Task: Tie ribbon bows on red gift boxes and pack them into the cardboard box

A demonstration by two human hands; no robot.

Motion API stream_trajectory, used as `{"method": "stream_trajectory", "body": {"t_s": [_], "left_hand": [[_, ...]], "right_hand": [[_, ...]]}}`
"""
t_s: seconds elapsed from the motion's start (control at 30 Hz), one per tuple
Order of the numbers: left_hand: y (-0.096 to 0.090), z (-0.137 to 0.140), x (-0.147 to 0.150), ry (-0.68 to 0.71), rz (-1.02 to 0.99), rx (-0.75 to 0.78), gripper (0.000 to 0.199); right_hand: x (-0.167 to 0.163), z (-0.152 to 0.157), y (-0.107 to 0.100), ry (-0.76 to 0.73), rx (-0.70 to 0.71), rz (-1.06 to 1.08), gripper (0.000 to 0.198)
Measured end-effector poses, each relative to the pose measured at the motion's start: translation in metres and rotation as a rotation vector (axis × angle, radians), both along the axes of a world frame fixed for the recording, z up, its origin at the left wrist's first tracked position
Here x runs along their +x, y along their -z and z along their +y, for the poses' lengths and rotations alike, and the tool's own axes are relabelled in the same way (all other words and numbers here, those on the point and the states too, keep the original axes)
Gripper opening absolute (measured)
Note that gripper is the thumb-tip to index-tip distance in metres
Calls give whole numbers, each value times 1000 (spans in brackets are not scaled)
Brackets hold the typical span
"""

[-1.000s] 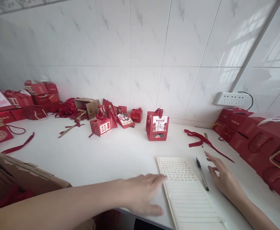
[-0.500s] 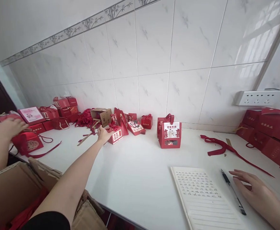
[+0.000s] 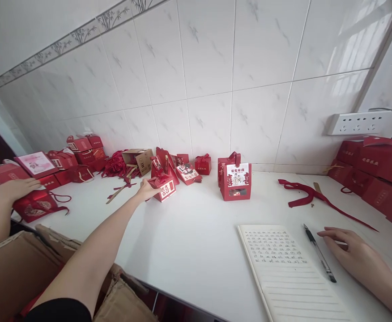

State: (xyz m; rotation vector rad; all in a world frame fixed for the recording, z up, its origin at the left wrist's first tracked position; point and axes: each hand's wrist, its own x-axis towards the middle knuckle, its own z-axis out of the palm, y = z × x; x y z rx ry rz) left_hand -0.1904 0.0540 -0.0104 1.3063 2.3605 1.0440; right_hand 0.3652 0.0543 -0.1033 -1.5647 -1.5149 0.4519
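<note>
My left hand [image 3: 144,191] reaches out from a black sleeve [image 3: 60,309]. Its fingers are closed around the left side of a small red gift box [image 3: 164,190] whose white panel bears a large red character. That box is on or just above the table; I cannot tell if it touches. On the right, my right hand [image 3: 348,248] lies on the white table with its fingers loosely spread, holding nothing. A black pen [image 3: 321,254] lies just left of it, alongside an open notebook [image 3: 279,264] with handwritten lines.
A co-worker's hand [image 3: 16,191] rests on a red box [image 3: 36,205] at far left. An upright red gift bag [image 3: 236,183], tangled red ribbons [image 3: 115,164], loose ribbon strips [image 3: 312,197] and stacked red boxes [image 3: 373,174] occupy the table. A cardboard carton [image 3: 18,268] stands in front.
The view has shifted slightly. My left hand has moved the small red box a little to the right. At far left, the box under the co-worker's hand has turned and its ribbon has drawn in.
</note>
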Motion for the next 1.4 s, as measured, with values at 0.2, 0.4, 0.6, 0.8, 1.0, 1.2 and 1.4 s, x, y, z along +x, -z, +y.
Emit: {"method": "stream_trajectory", "body": {"t_s": [0.2, 0.4, 0.6, 0.8, 1.0, 1.2, 1.4], "left_hand": [[-11, -22, 40, 375, -163, -138, 77], [-21, -54, 99, 885, -315, -302, 82], [-31, -84, 142, 1281, -196, -520, 91], [-29, -103, 163, 1502, -62, -231, 75], [-14, -104, 160, 1264, -138, -150, 68], [-20, -102, 166, 824, -73, 193, 29], [-28, -115, 181, 1058, -45, 18, 23]], "right_hand": [[-7, -9, -12, 53, -40, 0, 20], [-15, -29, -31, 47, 76, 6, 10], [-58, -72, -41, -120, 262, 70, 28], [-140, -147, -69, -469, 578, -9, 12], [-206, -173, -80, -654, 682, -291, 18], [-235, -167, -61, -416, 663, -333, 22], [-249, -172, -49, -230, 686, -317, 19]]}}
